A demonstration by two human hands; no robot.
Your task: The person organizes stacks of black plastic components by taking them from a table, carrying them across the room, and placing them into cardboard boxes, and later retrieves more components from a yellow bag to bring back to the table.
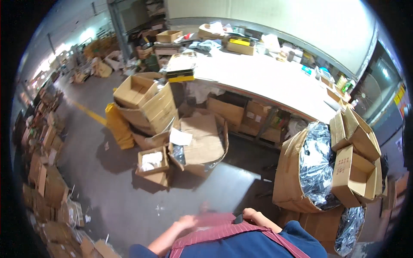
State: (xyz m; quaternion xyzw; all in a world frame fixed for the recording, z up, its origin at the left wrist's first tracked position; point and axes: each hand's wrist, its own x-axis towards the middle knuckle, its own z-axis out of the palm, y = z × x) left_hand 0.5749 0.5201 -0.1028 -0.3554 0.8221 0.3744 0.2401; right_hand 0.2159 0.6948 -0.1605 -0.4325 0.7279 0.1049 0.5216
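Both my hands are low in the view, in front of my body, on either side of a dark red pinstriped apron point(215, 220). My left hand point(187, 221) is at the apron's left edge, smeared by motion, so its fingers cannot be made out. My right hand point(249, 213) is curled closed at the apron's right side. Beside it is a small black piece point(238, 219) whose kind I cannot tell. What the right hand holds, if anything, is hidden.
A long white worktable point(258, 79) crosses ahead, cluttered along its back. Stacked cartons point(150, 107) and a large open carton point(200, 137) stand before it. At right is a big carton point(290, 172) of black plastic-wrapped goods. Piled cardboard point(51, 185) lines the left.
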